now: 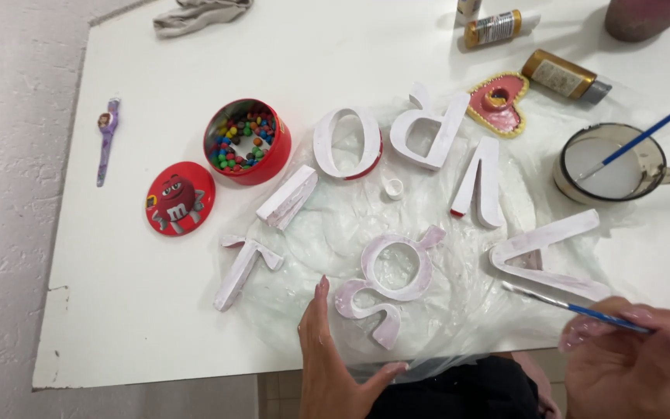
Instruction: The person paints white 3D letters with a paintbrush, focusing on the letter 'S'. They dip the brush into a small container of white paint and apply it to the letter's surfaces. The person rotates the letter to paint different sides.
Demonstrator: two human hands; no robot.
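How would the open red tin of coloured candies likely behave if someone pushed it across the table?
The red tin looks round, low and flat-based, so it would probably slide rather than tip. Its lid lies beside it, so a hard shove might spill loose candies. The smooth white table likely offers little grip.

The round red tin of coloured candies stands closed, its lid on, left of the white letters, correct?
Not quite. In the head view the round red tin of coloured candies stands open; its red lid lies flat on the white table beside it. It is left of the white letters.
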